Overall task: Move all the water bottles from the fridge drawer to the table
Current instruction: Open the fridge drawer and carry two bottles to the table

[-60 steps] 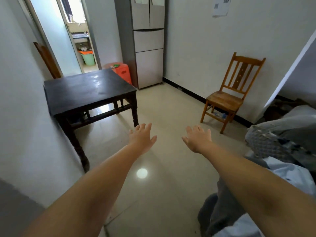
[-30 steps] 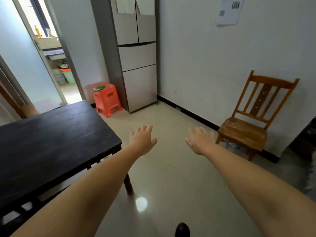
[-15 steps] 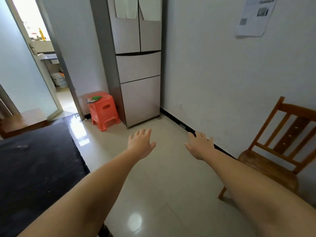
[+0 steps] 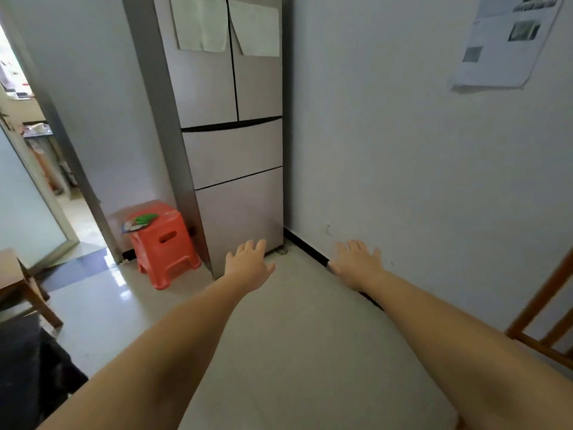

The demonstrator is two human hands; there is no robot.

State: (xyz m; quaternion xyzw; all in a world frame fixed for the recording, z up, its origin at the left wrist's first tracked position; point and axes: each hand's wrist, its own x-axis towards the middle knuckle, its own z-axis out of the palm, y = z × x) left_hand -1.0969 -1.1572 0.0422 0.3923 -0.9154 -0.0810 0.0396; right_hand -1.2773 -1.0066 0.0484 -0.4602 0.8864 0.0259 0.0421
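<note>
Head view: one tall fridge (image 4: 235, 144) stands in the corner, flat brushed-metal front with a pinkish-silver sheen, boxy and rectangular. Its front counts two upper doors side by side and two drawer fronts stacked below; the fridge drawer (image 4: 234, 153) just under the doors and the larger one beneath it both sit flush and closed. No water bottles can be seen; whatever the drawers hold is hidden. Two pale paper sheets (image 4: 226, 23) hang on the upper doors, one per door. Left hand (image 4: 248, 263) and right hand (image 4: 356, 263) are both held out palm down over the floor, fingers straight and slightly spread, gripping nothing; the left hand appears in front of the fridge's lower corner, contact not evident. One orange moulded-plastic stool (image 4: 164, 243), square with a slot handle, stands just beside the fridge, a small green item on its top. Floor (image 4: 279, 352) is glossy pale tile with glare patches. One dark table (image 4: 18, 361) edge shows at lower left. One wooden slatted chair (image 4: 548, 311) shows at right. One printed sheet (image 4: 508, 38) is on the matte white wall.
</note>
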